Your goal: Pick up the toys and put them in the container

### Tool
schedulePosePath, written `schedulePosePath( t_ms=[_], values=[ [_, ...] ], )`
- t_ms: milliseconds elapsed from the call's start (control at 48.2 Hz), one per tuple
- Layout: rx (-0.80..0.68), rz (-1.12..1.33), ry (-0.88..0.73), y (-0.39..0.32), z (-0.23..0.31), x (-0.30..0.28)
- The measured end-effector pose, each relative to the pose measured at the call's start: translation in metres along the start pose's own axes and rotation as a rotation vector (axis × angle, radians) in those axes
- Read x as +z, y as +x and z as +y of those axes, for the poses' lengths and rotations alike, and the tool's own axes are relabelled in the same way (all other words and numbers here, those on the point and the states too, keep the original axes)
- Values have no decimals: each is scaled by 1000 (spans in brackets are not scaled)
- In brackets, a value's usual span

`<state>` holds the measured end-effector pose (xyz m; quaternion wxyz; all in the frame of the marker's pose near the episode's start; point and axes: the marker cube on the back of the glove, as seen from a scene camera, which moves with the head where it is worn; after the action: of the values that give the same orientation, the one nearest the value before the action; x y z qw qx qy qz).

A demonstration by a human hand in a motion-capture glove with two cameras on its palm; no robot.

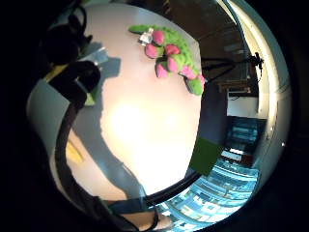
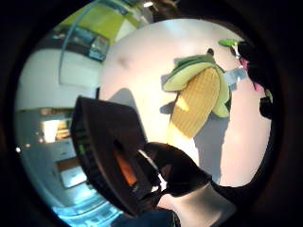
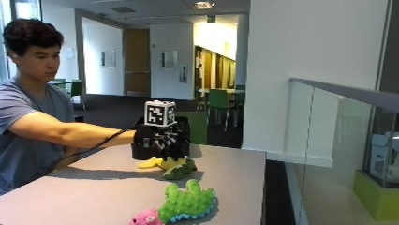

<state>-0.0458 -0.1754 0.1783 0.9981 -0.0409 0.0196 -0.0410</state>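
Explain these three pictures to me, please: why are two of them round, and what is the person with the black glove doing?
No machine here: a person at a table works with a gloved right hand. The ordinary picture comes from a camera beside the table. The two round ones come from very wide cameras on that hand's palm, one by the thumb, one by the little finger, looking out at what the hand is over.

On the table lie two soft toys: a yellow corn cob with green leaves, right under the hand, and a bumpy green and pink toy nearer the camera. The dark container stands just behind the hand; the toys are meant to go in there.

The hand hovers over the corn with its fingers pointing down. It seems to hold nothing yet.
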Motion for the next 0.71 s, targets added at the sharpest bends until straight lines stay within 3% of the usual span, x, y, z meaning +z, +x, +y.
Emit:
schedulePosePath(
  t_ms=[353, 561, 706],
  values=[
    [205, 66, -77, -28, -19, 66],
    [194, 104, -133, -35, -28, 77],
    [170, 267, -121, -36, -24, 76]
  ],
)
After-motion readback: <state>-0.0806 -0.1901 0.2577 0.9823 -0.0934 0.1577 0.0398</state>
